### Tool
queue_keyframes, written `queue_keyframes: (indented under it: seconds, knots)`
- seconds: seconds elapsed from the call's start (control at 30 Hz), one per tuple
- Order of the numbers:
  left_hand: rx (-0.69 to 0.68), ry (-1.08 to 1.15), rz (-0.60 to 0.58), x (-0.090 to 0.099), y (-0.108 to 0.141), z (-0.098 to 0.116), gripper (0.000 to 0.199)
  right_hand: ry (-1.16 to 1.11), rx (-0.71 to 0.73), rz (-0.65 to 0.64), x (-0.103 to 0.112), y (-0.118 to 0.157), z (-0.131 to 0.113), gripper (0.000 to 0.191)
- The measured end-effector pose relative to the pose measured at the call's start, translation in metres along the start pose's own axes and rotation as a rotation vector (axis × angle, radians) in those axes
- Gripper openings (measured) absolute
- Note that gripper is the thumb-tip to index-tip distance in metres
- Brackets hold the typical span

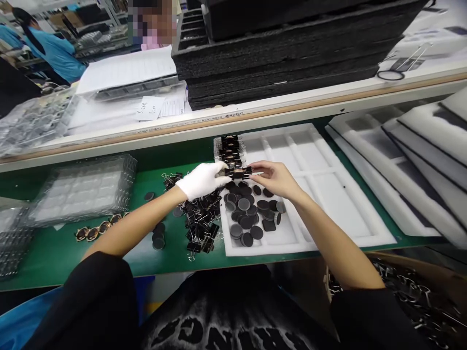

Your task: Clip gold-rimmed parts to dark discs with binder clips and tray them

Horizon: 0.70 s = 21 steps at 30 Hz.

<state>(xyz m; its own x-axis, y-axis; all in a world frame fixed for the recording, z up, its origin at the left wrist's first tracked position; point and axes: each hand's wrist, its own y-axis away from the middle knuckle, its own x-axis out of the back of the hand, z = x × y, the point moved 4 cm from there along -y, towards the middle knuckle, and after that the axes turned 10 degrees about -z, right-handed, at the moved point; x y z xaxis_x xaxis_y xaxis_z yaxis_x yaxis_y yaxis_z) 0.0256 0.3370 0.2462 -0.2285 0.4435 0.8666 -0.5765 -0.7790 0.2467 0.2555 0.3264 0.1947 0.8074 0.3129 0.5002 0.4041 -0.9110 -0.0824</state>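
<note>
One green desk (47,253). One white foam tray (335,209) on it; dark discs (246,222) overlap, no exact count. Two hands: gloved left hand (203,181), right hand (276,180), fingers nearly closed, both pinching one clipped piece (238,173) at tray's left side.

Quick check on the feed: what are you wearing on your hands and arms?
The left hand has a white glove that ends at the wrist, its thumb and fingertips partly uncovered. The right hand is bare. Both forearms are bare, with loose black sleeves ending near the elbows.
</note>
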Motion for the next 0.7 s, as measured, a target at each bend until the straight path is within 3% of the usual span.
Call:
queue_keyframes:
  seconds: [0.13, 0.2, 0.37, 0.7]
  knots:
    - [0.086, -0.395, -0.007, -0.007, -0.039, -0.015, 0.039, 0.220, 0.015, -0.021, 0.001, -0.043, 0.021, 0.026]
    - [0.108, -0.478, -0.016, -0.011, -0.049, -0.020, 0.039, 0.315, 0.017, -0.045, -0.004, -0.052, 0.027, 0.025]
    - [0.072, -0.506, -0.061, -0.020, -0.056, -0.021, 0.040, 0.513, 0.021, -0.069, -0.009, -0.050, 0.032, 0.030]
    - [0.019, -0.524, -0.088, -0.018, -0.053, -0.016, 0.038, 0.683, 0.052, -0.163, -0.012, -0.044, 0.027, 0.027]
